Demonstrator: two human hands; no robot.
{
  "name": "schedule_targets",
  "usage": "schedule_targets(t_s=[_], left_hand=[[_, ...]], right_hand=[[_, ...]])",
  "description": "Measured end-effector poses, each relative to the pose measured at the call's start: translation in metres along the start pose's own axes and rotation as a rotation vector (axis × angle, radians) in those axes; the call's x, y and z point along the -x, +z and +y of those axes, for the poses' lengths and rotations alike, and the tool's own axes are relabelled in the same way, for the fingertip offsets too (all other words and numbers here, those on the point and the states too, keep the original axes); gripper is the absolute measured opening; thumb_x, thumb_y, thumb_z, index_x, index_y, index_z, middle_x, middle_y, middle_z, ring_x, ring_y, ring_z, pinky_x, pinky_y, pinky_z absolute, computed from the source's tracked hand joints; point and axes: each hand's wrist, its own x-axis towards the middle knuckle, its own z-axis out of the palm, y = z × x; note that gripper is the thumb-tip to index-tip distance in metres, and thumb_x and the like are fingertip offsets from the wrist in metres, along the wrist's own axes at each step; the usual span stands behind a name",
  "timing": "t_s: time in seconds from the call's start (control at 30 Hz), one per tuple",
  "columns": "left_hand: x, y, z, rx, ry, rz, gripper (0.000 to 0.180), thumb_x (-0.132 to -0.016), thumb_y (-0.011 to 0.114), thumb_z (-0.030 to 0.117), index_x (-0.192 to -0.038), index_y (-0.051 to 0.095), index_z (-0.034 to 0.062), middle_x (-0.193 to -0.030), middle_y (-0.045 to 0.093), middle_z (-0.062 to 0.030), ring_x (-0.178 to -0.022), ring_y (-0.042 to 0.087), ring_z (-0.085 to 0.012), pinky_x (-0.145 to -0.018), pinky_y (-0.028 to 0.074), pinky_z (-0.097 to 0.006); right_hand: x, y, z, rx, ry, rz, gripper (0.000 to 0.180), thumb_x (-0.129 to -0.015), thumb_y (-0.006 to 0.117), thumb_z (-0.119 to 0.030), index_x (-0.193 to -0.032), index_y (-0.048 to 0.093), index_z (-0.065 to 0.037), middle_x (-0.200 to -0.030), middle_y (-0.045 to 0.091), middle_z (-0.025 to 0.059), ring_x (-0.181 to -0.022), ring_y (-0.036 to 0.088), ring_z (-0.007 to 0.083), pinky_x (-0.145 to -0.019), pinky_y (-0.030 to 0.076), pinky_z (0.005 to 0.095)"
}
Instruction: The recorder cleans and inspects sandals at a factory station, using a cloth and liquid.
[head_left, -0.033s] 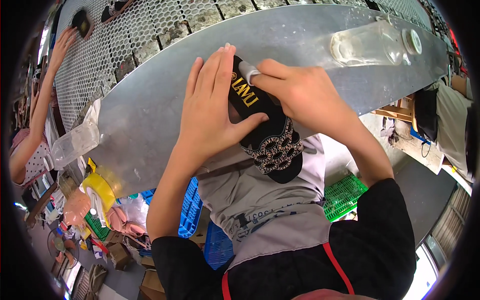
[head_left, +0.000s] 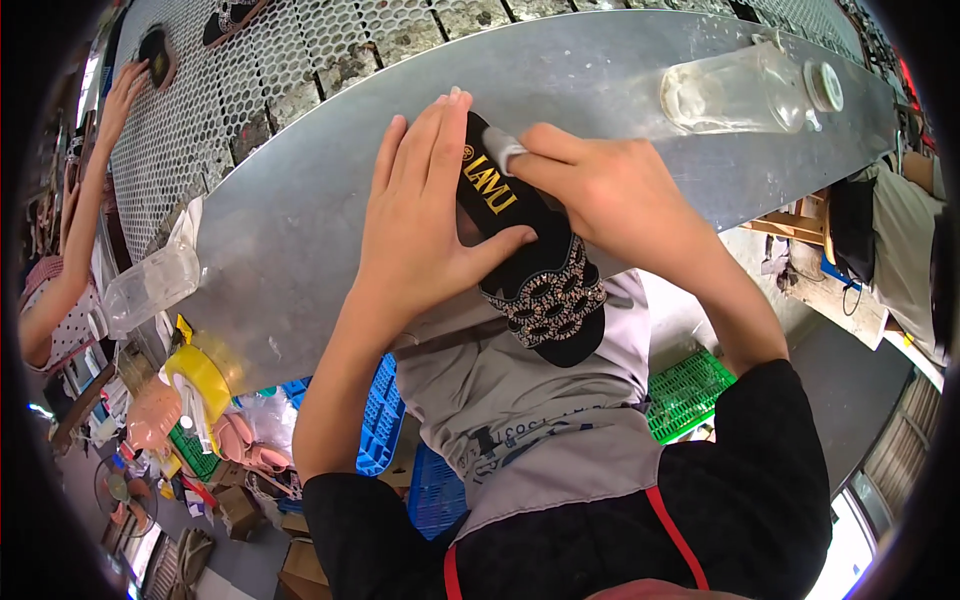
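Note:
A black slipper (head_left: 520,262) with gold lettering on its insole and a patterned, cut-out strap lies at the metal table's near edge, its toe reaching over my lap. My left hand (head_left: 420,200) holds it, long fingers straight along its left side and the thumb pressed across the insole. Pinched in my right hand (head_left: 610,185) is a small greyish-white cloth (head_left: 501,148), touching the heel end of the insole beside the lettering. The fingertips under the cloth are partly hidden.
A clear bottle with a white cap (head_left: 745,90) lies at the table's (head_left: 300,230) right; another clear bottle (head_left: 155,288) is at left. Beyond runs a perforated conveyor (head_left: 330,40). At far left, a co-worker's hand (head_left: 122,98) reaches toward a dark slipper (head_left: 157,55). Blue crates (head_left: 382,415) stand below.
My right hand's cloth has shifted slightly to the right on the heel end. The co-worker's hand and the slipper by it have moved a little left. My left hand stays put.

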Motion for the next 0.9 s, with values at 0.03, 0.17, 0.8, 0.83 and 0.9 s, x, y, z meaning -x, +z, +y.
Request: schedule_targets(t_s=[0.03, 0.17, 0.8, 0.83, 0.9], left_hand=[[0.001, -0.001, -0.001, 0.002, -0.005, 0.002, 0.113, -0.068, 0.089, 0.041, -0.158, 0.033, 0.0005, -0.157, 0.044, -0.0185, -0.144, 0.042, -0.0380, -0.123, 0.023, -0.055], [-0.001, 0.001, 0.002, 0.012, 0.004, -0.003, 0.113, -0.068, 0.089, 0.042, -0.157, 0.033, 0.0004, -0.157, 0.045, -0.0182, -0.145, 0.042, -0.0368, -0.123, 0.023, -0.055], [-0.004, 0.003, 0.004, -0.041, 0.016, 0.007, 0.113, -0.070, 0.087, 0.047, -0.157, 0.032, -0.0002, -0.155, 0.045, -0.0196, -0.146, 0.040, -0.0342, -0.125, 0.022, -0.053], [-0.003, 0.002, 0.004, -0.022, 0.013, 0.003, 0.113, -0.071, 0.087, 0.047, -0.157, 0.032, 0.0005, -0.156, 0.044, -0.0192, -0.147, 0.039, -0.0343, -0.125, 0.021, -0.052], [-0.003, 0.001, 0.006, -0.010, 0.005, 0.002, 0.103, -0.075, 0.086, 0.043, -0.156, 0.037, 0.0025, -0.157, 0.044, -0.0187, -0.149, 0.038, -0.0345, -0.126, 0.022, -0.051]], right_hand=[[0.003, -0.001, -0.002, -0.010, 0.008, -0.020, 0.040, -0.072, 0.070, -0.001, -0.111, 0.066, -0.009, -0.101, 0.058, 0.0050, -0.081, 0.069, 0.0286, -0.061, 0.053, 0.0414], [0.003, 0.000, -0.004, -0.010, 0.029, 0.007, 0.039, -0.073, 0.070, -0.002, -0.111, 0.067, -0.009, -0.101, 0.059, 0.0052, -0.080, 0.069, 0.0296, -0.061, 0.053, 0.0419], [0.013, -0.014, 0.001, -0.034, -0.001, 0.001, 0.039, -0.076, 0.065, 0.002, -0.114, 0.067, -0.006, -0.103, 0.062, 0.0092, -0.083, 0.067, 0.0377, -0.068, 0.054, 0.0456], [0.021, -0.021, 0.001, -0.040, -0.002, -0.014, 0.038, -0.076, 0.064, 0.003, -0.113, 0.067, -0.006, -0.102, 0.062, 0.0104, -0.085, 0.066, 0.0389, -0.070, 0.054, 0.0441], [0.046, -0.032, 0.003, -0.187, 0.060, 0.014, 0.033, -0.082, 0.062, 0.004, -0.114, 0.066, -0.004, -0.101, 0.062, 0.0108, -0.085, 0.066, 0.0355, -0.073, 0.054, 0.0398]])
